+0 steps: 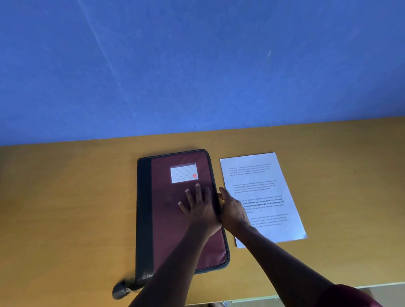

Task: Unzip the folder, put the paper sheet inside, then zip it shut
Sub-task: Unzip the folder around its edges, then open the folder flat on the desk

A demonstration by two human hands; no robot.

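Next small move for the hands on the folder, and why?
Probably lift the cover: the left hand lies flat on the maroon fabric folder with black spine, the right hand is at its right edge, and the printed white paper sheet lies outside on the tan wooden table.

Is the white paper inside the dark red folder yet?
No. The white printed paper sheet lies flat on the wooden table, beside the dark red zip folder.

Bare forearms — short maroon sleeves (349,297)
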